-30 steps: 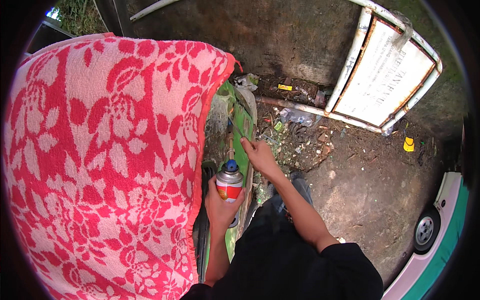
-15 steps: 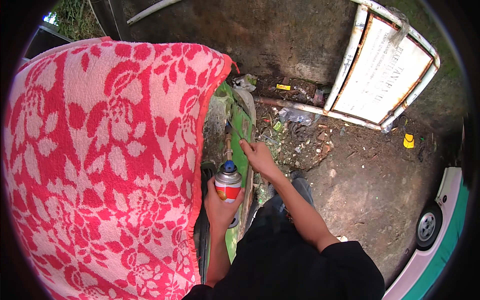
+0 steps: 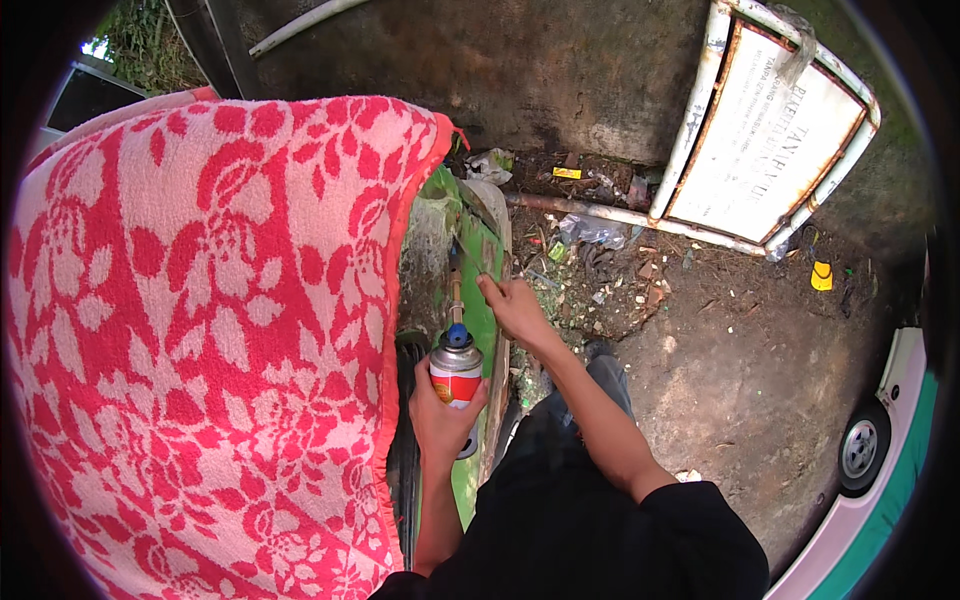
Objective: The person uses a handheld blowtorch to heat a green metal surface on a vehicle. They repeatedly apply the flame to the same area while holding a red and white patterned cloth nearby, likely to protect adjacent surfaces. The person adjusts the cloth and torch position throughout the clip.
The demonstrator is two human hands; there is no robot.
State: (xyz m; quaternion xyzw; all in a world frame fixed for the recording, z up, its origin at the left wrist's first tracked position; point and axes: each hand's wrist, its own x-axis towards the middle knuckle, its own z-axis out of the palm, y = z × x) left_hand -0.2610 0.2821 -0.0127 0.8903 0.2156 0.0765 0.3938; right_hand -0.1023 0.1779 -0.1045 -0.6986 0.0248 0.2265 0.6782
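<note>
My left hand (image 3: 440,412) is wrapped round the canister of a blowtorch (image 3: 456,375). This has a silver top, a white, red and yellow label, a blue collar and a slim metal nozzle pointing away from me. Just beyond and to the right, my right hand (image 3: 513,308) is closed on a thin dark tool (image 3: 466,262). Its kind is hard to make out, and its far end lies close to the nozzle tip. Both hands are over a green painted panel (image 3: 482,262) with a worn grey patch (image 3: 425,240) beside it. I cannot make out a flame.
A red and pink floral towel (image 3: 220,330) covers a large thing on the left, close to my left hand. A white-framed signboard (image 3: 770,140) leans on the dark wall (image 3: 560,80). Litter (image 3: 595,232) lies along its foot. A pink and green vehicle (image 3: 880,520) stands at right.
The towel and panel sit slightly lower in view. The thin tool's far end has shifted a little and looks more blurred. Both hands keep their holds.
</note>
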